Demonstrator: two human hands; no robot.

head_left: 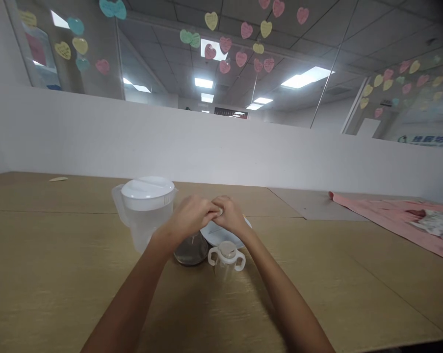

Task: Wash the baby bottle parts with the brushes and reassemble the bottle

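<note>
My left hand [194, 214] and my right hand [229, 214] meet above the table, fingers closed and fingertips touching. A small pale thing shows between them, mostly covered by the fingers, so I cannot make out what it is. Under the hands lies a white plate [216, 236], partly hidden by them. Below my left hand stands a clear glass vessel [192, 252], its top covered by that hand and wrist. Nearer to me is a clear baby bottle [226, 262] with two white side handles, standing upright.
Left of my hands stands a translucent pitcher [144, 223] with a white lid and a handle. A pink cloth [385, 215] spreads over the table's right side. A low white wall [221, 152] closes off the back. Far left lies a thin pale piece [58, 179].
</note>
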